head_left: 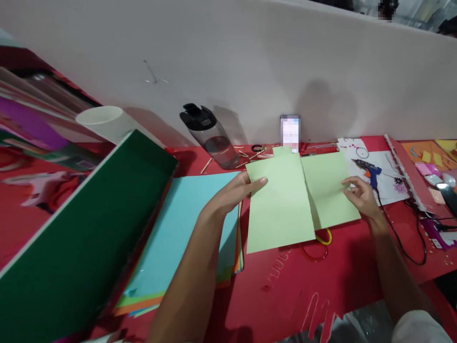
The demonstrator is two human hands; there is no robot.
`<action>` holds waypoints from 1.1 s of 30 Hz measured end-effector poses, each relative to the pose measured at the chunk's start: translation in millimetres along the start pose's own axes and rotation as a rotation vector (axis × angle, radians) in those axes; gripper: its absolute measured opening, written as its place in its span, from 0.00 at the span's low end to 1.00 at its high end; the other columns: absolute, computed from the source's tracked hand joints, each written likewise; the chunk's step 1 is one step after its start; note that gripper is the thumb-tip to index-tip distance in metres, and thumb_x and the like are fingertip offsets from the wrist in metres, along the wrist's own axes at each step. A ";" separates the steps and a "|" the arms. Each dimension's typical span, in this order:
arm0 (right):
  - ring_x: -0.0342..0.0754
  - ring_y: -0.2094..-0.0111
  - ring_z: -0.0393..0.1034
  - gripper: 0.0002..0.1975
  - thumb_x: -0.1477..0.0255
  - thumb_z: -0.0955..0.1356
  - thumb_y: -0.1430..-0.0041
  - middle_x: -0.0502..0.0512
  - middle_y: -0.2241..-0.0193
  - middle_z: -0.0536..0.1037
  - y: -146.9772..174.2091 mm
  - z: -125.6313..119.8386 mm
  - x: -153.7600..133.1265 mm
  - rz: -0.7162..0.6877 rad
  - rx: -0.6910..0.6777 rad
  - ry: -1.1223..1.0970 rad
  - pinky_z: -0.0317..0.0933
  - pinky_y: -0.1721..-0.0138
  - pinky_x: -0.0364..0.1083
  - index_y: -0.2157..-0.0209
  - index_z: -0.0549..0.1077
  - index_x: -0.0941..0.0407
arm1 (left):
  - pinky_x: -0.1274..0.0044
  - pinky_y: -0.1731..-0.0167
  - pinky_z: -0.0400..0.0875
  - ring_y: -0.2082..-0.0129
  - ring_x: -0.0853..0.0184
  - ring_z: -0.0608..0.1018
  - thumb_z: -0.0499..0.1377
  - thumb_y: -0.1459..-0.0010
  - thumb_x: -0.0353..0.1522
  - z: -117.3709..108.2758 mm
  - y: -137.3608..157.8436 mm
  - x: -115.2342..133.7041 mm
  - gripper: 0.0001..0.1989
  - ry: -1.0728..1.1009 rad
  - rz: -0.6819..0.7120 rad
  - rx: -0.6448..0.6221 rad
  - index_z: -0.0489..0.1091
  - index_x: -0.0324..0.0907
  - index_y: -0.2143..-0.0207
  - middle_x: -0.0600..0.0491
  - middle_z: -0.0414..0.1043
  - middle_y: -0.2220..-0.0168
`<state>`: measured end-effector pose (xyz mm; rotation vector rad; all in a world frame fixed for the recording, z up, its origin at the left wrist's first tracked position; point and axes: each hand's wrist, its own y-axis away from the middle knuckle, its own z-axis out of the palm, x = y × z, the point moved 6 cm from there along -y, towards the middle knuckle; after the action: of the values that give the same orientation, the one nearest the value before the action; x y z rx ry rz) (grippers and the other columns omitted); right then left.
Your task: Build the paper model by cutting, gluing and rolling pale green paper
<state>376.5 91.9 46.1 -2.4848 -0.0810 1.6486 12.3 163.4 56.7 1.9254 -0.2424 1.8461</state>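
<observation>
Two pale green paper panels lie side by side in front of me. The left green panel (280, 205) is raised above the table; my left hand (237, 190) grips its left edge, thumb on top and fingers behind. Beside it, the right green panel (326, 190) tilts slightly, and my right hand (360, 195) has its bent fingers at that panel's right edge. Whether the panels are one folded sheet or two pieces, I cannot tell. Scissors with red and yellow handles (325, 237) are partly hidden beneath the paper.
Left of the hands lies a stack of coloured paper, light blue sheet (200, 200) on top, beside a tilted dark green board (89, 228). A water bottle (217, 145) and a lit phone (290, 133) stand at the wall. A blue glue gun (373, 174) with cord lies right.
</observation>
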 end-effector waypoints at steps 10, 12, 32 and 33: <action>0.44 0.71 0.76 0.23 0.60 0.73 0.36 0.54 0.63 0.81 46.8 96.6 -10.6 0.268 -0.888 -0.117 0.69 0.71 0.42 0.43 0.74 0.54 | 0.78 0.79 0.63 0.82 0.70 0.68 0.68 0.46 0.51 1.3 7.9 -5.8 0.25 -0.372 -0.117 -0.234 0.68 0.42 0.81 0.55 0.66 0.84; 0.45 0.72 0.78 0.25 0.57 0.73 0.36 0.55 0.62 0.82 50.0 100.4 -8.1 0.315 -0.915 -0.152 0.71 0.73 0.42 0.42 0.73 0.54 | 0.76 0.75 0.68 0.80 0.67 0.73 0.67 0.44 0.51 9.3 13.4 -13.3 0.25 -0.444 -0.207 -0.401 0.71 0.42 0.82 0.52 0.71 0.83; 0.41 0.83 0.66 0.19 0.54 0.71 0.36 0.45 0.81 0.70 23.2 103.7 -3.6 0.253 -0.346 -0.185 0.60 0.80 0.42 0.71 0.70 0.55 | 0.76 0.70 0.69 0.73 0.68 0.73 0.61 0.37 0.46 9.8 -4.8 -7.2 0.17 -0.413 0.107 -0.188 0.74 0.43 0.70 0.56 0.72 0.75; 0.41 0.83 0.67 0.18 0.54 0.71 0.36 0.45 0.80 0.71 22.5 103.5 -3.7 0.248 -0.338 -0.204 0.60 0.79 0.42 0.69 0.71 0.55 | 0.77 0.70 0.69 0.74 0.69 0.73 0.60 0.37 0.45 9.7 -6.1 -6.9 0.17 -0.404 0.121 -0.166 0.73 0.43 0.71 0.56 0.71 0.75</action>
<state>279.0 79.8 6.4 -2.6427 -0.0848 2.1495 23.0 163.2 48.7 2.1863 -0.6325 1.4360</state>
